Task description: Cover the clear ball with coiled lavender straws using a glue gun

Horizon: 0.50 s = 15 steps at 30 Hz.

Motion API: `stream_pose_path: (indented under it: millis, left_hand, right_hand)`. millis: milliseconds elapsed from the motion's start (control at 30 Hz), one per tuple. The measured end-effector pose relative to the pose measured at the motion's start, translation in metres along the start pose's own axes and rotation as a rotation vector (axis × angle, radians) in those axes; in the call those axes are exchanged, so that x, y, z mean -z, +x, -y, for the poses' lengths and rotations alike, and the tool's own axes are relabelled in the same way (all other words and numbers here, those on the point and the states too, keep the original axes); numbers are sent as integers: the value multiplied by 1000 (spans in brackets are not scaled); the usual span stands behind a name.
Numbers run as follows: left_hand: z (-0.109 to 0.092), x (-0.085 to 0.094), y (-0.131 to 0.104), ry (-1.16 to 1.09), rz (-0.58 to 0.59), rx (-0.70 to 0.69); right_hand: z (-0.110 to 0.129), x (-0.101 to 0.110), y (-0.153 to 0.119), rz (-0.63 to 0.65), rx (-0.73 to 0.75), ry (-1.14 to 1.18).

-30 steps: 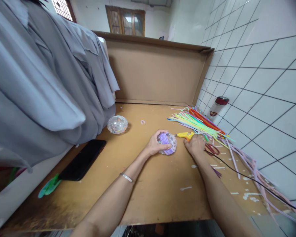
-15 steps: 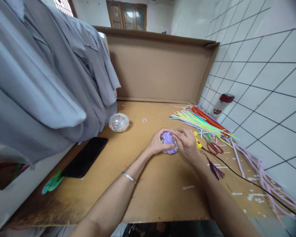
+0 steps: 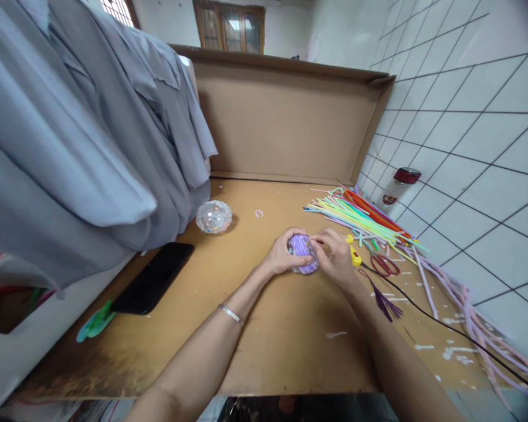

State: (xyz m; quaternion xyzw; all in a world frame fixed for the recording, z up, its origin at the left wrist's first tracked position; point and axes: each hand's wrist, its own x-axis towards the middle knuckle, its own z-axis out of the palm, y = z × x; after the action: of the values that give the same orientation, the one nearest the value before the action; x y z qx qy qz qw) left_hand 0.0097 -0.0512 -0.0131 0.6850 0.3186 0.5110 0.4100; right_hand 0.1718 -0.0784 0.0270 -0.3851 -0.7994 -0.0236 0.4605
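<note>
A small round piece (image 3: 303, 252), covered in purple strips with a clear, glittery edge, is held over the table. My left hand (image 3: 284, 252) is closed round its left side, thumb across the front. On its upper right edge, my right hand (image 3: 334, 252) has thumb and forefinger pinched together; whatever lies between those fingertips is too small to make out. Just right of that hand is a yellow hot glue gun (image 3: 355, 257) with a black cord. A clear faceted bowl-like piece (image 3: 213, 217) sits farther left, and a small pale curved bit (image 3: 259, 214) lies beyond my hands.
Pipe cleaners (image 3: 356, 217) in many colours lie at the back right, beside red-handled scissors (image 3: 385, 265) and a purple tassel (image 3: 387, 305). A black phone (image 3: 154, 280) lies left. Grey cloth (image 3: 114, 135) hangs at the left; a cardboard panel (image 3: 286, 117) stands behind. A lidded jar (image 3: 398, 187) stands by the tiled wall.
My right hand's fingers have shifted slightly and now pinch more at the edge of the purple piece. My left hand keeps its hold. The whole view has moved slightly.
</note>
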Motion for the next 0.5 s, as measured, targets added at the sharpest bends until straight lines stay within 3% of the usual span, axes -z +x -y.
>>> stream_pose_path:
  millis: [500]
  left_hand:
    - [2, 3, 0, -6, 19, 9]
  right_hand:
    - [-5, -3, 0, 62, -77, 223]
